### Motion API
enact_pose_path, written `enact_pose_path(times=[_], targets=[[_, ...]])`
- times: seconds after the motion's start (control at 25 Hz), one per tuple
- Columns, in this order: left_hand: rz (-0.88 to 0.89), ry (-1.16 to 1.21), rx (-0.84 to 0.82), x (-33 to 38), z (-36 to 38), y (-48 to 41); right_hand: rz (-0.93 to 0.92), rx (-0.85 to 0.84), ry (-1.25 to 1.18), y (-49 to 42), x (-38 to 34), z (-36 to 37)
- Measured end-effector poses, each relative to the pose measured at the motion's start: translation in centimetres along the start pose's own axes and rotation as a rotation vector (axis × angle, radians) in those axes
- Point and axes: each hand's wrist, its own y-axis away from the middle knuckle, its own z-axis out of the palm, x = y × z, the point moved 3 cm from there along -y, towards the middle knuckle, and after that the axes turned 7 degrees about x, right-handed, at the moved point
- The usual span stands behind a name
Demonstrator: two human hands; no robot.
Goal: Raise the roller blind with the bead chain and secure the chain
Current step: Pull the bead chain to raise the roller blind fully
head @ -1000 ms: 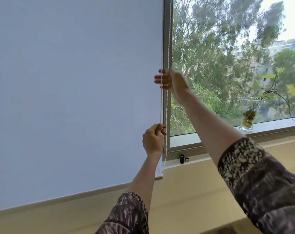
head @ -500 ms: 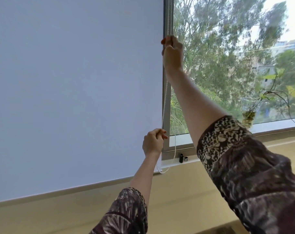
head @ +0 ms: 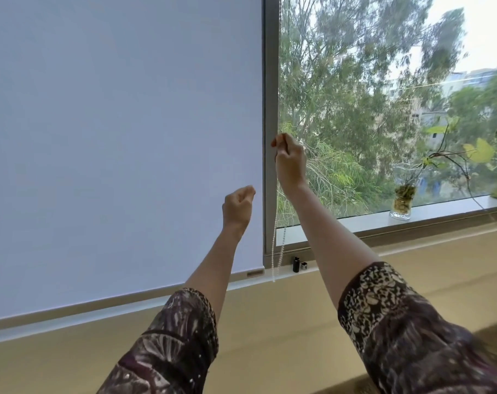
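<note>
The pale roller blind [head: 122,137] covers the left pane; its bottom bar [head: 156,292] hangs just above the sill. The white bead chain [head: 275,245] runs down beside the grey window post [head: 271,95], and its loop ends near the sill. My right hand [head: 289,162] is pinched on the chain at mid-height of the post. My left hand [head: 238,204] is loosely curled in front of the blind's right edge, a little left of the chain and not touching it.
A small black fitting [head: 296,264] sits on the sill by the chain's lower end. A glass vase with a trailing plant [head: 401,200] stands on the window ledge [head: 440,207] at the right. A beige wall lies below the window.
My right hand came down from high on the post, still gripping the chain. My left hand let go of the chain and moved left. The blind's bottom bar rose slightly.
</note>
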Motion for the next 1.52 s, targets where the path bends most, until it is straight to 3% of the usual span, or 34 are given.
enact_pose_path(times=[0.56,0.76,0.96,1.2,1.52], targets=[[0.128,0.404,-0.099,11.7,3.8,-2.6,0.096,-0.177,0.253,10.0,8.1,-1.4],[0.179,0.262,0.014,10.1,3.5,-3.1,0.132,-0.293,0.326,10.9,10.1,-2.0],[0.301,0.105,0.114,7.3,2.8,-1.5,0.42,-0.512,0.105,11.7,10.6,-2.0],[0.319,-0.061,0.152,4.2,2.2,0.2,0.356,-0.295,-0.11,3.5,3.7,-2.3],[0.254,-0.091,0.043,-2.7,3.3,4.1,0.243,-0.25,-0.251,-2.9,-5.4,0.6]])
